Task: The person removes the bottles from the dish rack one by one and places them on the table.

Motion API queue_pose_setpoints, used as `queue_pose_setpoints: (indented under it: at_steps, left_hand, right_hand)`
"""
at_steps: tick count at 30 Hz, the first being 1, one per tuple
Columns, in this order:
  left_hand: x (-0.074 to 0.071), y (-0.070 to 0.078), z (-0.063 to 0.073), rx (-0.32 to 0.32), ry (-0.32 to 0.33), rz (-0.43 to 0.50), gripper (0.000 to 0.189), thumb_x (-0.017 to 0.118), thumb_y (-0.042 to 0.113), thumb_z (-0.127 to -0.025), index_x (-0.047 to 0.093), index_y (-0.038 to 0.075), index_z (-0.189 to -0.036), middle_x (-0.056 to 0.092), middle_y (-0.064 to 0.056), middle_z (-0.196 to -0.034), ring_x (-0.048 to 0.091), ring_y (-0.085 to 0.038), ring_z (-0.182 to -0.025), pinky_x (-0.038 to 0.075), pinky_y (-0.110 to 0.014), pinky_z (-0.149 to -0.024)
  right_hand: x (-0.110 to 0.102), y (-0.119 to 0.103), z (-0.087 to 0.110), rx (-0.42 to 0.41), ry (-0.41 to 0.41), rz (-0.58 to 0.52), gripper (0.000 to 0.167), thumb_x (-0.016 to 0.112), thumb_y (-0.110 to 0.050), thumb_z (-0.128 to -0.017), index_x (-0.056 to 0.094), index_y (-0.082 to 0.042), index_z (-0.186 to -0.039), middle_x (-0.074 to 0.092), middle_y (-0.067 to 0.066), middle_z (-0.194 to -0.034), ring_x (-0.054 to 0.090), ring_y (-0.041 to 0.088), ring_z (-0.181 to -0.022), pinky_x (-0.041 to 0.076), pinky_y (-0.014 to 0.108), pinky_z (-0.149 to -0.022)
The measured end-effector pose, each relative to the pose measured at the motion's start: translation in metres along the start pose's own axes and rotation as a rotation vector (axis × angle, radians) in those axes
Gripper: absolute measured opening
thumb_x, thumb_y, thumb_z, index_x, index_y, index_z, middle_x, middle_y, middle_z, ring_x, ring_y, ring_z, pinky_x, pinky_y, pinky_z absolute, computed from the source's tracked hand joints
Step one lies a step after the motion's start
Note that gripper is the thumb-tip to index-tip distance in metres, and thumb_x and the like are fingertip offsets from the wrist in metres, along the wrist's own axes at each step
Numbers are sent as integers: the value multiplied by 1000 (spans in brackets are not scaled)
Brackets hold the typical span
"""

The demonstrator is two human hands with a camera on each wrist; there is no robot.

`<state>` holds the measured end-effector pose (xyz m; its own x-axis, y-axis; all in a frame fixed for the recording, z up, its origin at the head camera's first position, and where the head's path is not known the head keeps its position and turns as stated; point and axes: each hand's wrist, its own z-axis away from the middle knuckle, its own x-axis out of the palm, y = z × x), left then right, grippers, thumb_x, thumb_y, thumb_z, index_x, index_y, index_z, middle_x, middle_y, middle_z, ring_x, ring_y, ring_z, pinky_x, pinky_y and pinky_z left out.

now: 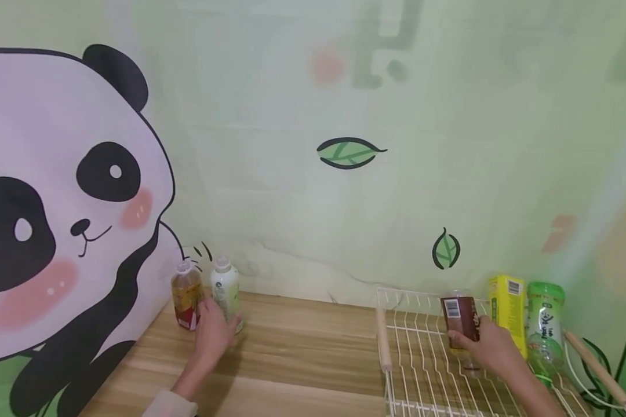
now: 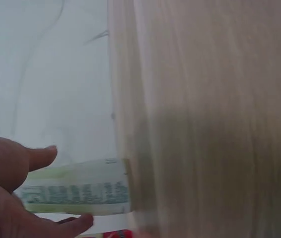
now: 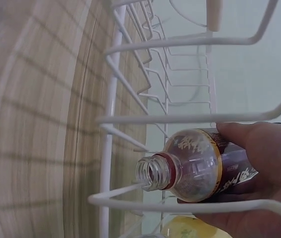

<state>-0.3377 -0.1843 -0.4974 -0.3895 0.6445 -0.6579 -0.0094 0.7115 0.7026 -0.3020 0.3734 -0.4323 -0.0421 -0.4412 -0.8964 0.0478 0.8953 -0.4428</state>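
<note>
My right hand (image 1: 492, 346) grips a clear plastic bottle with a dark brown label (image 1: 460, 321), held upside down over the wire rack (image 1: 412, 370). In the right wrist view the uncapped neck (image 3: 153, 172) pokes down among the white wires. At the left, my left hand (image 1: 214, 331) reaches in at a white and pale green bottle (image 1: 226, 292), thumb and fingers spread on either side of it. Whether they touch it I cannot tell. Close beside stands an upright bottle with an orange and red label (image 1: 186, 298).
Inside the rack's right side stand a yellow container (image 1: 508, 313) and an inverted green-labelled bottle (image 1: 545, 324). The rack has wooden handles (image 1: 384, 339) at its sides. Behind the wooden tabletop (image 1: 302, 347) rises a wall with a painted panda (image 1: 83, 174).
</note>
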Motion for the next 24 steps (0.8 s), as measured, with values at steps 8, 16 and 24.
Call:
queue_pose_setpoints:
  at_steps: [8,16,24]
  left_hand:
    - [-28,14,20,17,-194,-90,90,76,22,-98,20,-28,-147,33,-54,-141,45,-64,-132,42,-70,-111]
    - [-58,48,46,120,-317,-103,61,79,35,-97,58,-11,-130,66,-30,-117,66,-38,-102,57,-56,-89]
    - [-65,110,60,262,-370,-144,84,74,48,-98,45,-10,-153,53,-32,-150,53,-50,-137,45,-64,-112]
  right_hand:
    - [-2,-5,3,-29,35,-2,97,71,-67,-93,46,20,-129,66,33,-106,68,33,-87,59,46,-68]
    - [-17,-25,16,-151,135,-15,90,83,-50,-90,46,16,-140,66,35,-116,69,37,-93,62,50,-71]
    - [-23,-69,23,-367,219,-38,80,91,-31,-85,52,10,-140,64,31,-125,67,35,-98,62,49,-76]
